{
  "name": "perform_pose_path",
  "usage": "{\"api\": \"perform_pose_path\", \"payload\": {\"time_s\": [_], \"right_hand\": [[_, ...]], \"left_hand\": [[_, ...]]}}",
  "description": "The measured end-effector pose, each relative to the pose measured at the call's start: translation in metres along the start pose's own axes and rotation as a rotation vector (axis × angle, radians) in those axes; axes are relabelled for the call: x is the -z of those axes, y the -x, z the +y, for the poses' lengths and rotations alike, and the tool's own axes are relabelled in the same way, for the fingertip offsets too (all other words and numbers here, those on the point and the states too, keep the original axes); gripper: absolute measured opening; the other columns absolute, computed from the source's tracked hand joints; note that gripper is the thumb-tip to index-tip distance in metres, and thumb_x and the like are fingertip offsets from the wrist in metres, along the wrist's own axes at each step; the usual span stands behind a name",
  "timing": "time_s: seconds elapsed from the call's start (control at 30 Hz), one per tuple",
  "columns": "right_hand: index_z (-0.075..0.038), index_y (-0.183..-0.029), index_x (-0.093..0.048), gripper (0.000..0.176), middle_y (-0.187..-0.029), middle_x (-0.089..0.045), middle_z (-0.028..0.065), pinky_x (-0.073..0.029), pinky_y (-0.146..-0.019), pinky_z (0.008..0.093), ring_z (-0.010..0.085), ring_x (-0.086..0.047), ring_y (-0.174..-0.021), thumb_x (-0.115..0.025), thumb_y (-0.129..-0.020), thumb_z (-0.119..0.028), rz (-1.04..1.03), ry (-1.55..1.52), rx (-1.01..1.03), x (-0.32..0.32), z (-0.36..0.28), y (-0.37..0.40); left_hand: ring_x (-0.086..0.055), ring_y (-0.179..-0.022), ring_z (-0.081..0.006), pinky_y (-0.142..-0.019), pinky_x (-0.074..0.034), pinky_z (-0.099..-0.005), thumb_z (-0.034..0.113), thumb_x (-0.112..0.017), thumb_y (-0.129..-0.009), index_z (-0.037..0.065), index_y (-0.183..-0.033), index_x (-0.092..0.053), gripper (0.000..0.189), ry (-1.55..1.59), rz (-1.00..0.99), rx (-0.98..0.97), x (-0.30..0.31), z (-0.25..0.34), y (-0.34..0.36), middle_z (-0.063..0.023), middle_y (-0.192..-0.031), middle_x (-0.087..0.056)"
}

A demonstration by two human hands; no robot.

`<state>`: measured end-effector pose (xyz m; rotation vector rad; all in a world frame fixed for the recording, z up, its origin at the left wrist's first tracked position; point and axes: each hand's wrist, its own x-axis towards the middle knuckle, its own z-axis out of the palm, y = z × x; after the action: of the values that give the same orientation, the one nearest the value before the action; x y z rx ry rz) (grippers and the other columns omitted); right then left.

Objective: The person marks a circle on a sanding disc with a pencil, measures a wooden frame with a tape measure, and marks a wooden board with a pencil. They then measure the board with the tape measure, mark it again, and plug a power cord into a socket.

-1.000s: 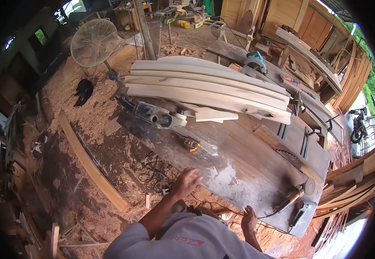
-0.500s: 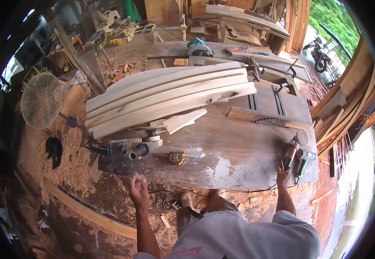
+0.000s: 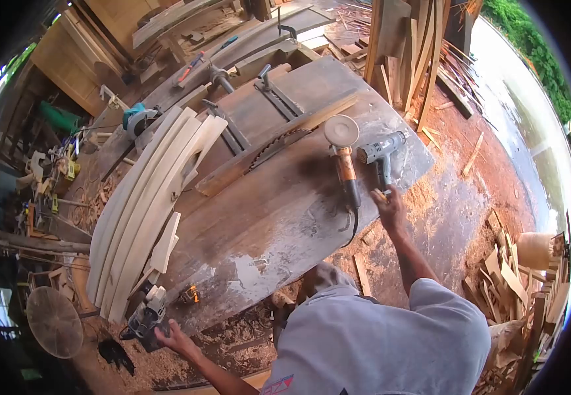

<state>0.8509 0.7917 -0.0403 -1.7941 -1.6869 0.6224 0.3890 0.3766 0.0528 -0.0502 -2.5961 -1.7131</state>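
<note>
My right hand (image 3: pixel 392 209) is at the table's near edge, fingers curled at the handle end of a grey heat gun (image 3: pixel 384 158). Something small and pale shows at its fingertips; I cannot tell what it is. Left of the heat gun lies an orange angle grinder (image 3: pixel 346 170) with a round pale disc, its cord trailing over the edge. My left hand (image 3: pixel 177 341) is open, thumb apart, beside a larger grey-and-black power tool (image 3: pixel 148 315) at the table's left end. A small yellow-and-black item (image 3: pixel 191 294) lies near that tool.
Long curved boards (image 3: pixel 147 210) are stacked on the table (image 3: pixel 279 224), with offcuts (image 3: pixel 165 243) beside them. Bar clamps (image 3: pixel 279 99) and a wooden rail (image 3: pixel 279 141) lie farther back. A teal circular saw (image 3: pixel 142 120) rests behind the boards. A fan (image 3: pixel 55 322) stands at left.
My view has turned to the right. My right hand has gone from the angle grinder's handle end to the heat gun's. My left hand has opened and come close to the larger power tool.
</note>
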Motion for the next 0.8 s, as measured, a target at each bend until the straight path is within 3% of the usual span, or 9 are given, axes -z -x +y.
{"api": "perform_pose_path", "payload": {"time_s": [0.1, 0.23, 0.27, 0.33, 0.47, 0.57, 0.7, 0.77, 0.8], "right_hand": [[0.002, -0.134, -0.05, 0.074, -0.111, -0.063, 0.0213, -0.051, -0.084, 0.041, 0.0312, -0.061, -0.104, -0.069, -0.085, -0.05, 0.214, 0.105, -0.006, 0.01, 0.038, -0.046], [-0.003, -0.124, -0.06, 0.049, -0.105, -0.068, 0.0197, -0.05, -0.081, 0.0404, 0.0315, -0.065, -0.093, -0.071, -0.085, -0.032, -0.044, 0.053, 0.236, -0.019, 0.08, -0.091], [-0.001, -0.13, -0.056, 0.058, -0.123, -0.061, 0.0232, -0.047, -0.092, 0.0405, 0.0373, -0.061, -0.11, -0.07, -0.086, -0.036, -0.096, 0.044, 0.161, -0.024, 0.081, -0.094], [0.002, -0.132, -0.054, 0.06, -0.12, -0.062, 0.0267, -0.047, -0.092, 0.0428, 0.0392, -0.061, -0.107, -0.069, -0.087, -0.036, -0.198, -0.048, -0.001, -0.018, 0.055, -0.092], [0.004, -0.128, -0.056, 0.064, -0.113, -0.065, 0.0241, -0.047, -0.09, 0.0429, 0.0347, -0.061, -0.107, -0.069, -0.087, -0.043, -0.091, 0.074, -0.011, -0.026, 0.086, -0.104], [-0.001, -0.123, -0.061, 0.057, -0.114, -0.065, 0.018, -0.049, -0.092, 0.0382, 0.0297, -0.062, -0.103, -0.066, -0.09, -0.046, 0.284, -0.107, 0.042, -0.014, 0.053, -0.102], [-0.001, -0.122, -0.061, 0.048, -0.116, -0.066, 0.0171, -0.05, -0.091, 0.0366, 0.0299, -0.063, -0.105, -0.061, -0.095, -0.04, 0.116, -0.221, 0.185, -0.02, -0.034, -0.074], [0.0, -0.121, -0.06, 0.034, -0.117, -0.064, 0.0148, -0.053, -0.084, 0.0338, 0.0298, -0.064, -0.101, -0.053, -0.1, -0.025, 0.149, 0.102, 0.861, -0.052, -0.067, -0.057], [-0.001, -0.116, -0.061, 0.029, -0.113, -0.064, 0.0143, -0.051, -0.085, 0.032, 0.0246, -0.063, -0.101, -0.052, -0.1, -0.023, -0.161, -0.347, 0.461, -0.068, -0.09, -0.028]], "left_hand": [[-0.055, -0.111, -0.0264, -0.093, -0.046, -0.0358, 0.023, -0.067, -0.091, -0.002, -0.145, -0.026, 0.072, -0.089, -0.237, 0.087, -0.025, 0.006, 0.045, -0.0245, -0.132, -0.047], [-0.057, -0.104, -0.0236, -0.086, -0.05, -0.0345, 0.023, -0.07, -0.087, 0.002, -0.137, -0.042, 0.061, -0.173, -0.407, 0.015, -0.05, 0.021, 0.074, -0.0159, -0.133, -0.041], [-0.058, -0.103, -0.0227, -0.082, -0.053, -0.0343, 0.024, -0.07, -0.088, 0.005, -0.136, -0.044, 0.058, -0.155, -0.418, -0.033, -0.05, 0.017, 0.076, -0.0152, -0.131, -0.042], [-0.059, -0.102, -0.0227, -0.078, -0.055, -0.0333, 0.022, -0.07, -0.088, 0.005, -0.133, -0.046, 0.054, -0.235, -0.374, -0.103, -0.041, 0.028, 0.079, -0.0159, -0.131, -0.044], [-0.061, -0.1, -0.0253, -0.077, -0.056, -0.0328, 0.02, -0.071, -0.087, 0.004, -0.129, -0.049, 0.05, -0.301, -0.276, -0.064, -0.006, 0.013, 0.092, -0.018, -0.129, -0.046], [-0.062, -0.099, -0.0275, -0.078, -0.055, -0.0315, 0.018, -0.07, -0.086, 0.001, -0.125, -0.052, 0.046, -0.453, -0.221, -0.009, 0.035, -0.024, 0.116, -0.0201, -0.128, -0.048], [-0.065, -0.093, -0.0282, -0.08, -0.053, -0.0345, 0.019, -0.067, -0.086, -0.002, -0.122, -0.054, 0.043, -0.427, -0.186, 0.177, 0.061, -0.028, 0.152, -0.0219, -0.121, -0.055], [-0.065, -0.092, -0.0282, -0.081, -0.053, -0.0359, 0.021, -0.067, -0.087, -0.001, -0.121, -0.055, 0.042, -0.386, -0.166, 0.158, 0.064, -0.036, 0.156, -0.021, -0.118, -0.058], [-0.065, -0.092, -0.0283, -0.081, -0.053, -0.0358, 0.021, -0.067, -0.087, -0.001, -0.122, -0.055, 0.043, -0.378, -0.182, 0.122, 0.065, -0.037, 0.155, -0.0207, -0.119, -0.057]]}}
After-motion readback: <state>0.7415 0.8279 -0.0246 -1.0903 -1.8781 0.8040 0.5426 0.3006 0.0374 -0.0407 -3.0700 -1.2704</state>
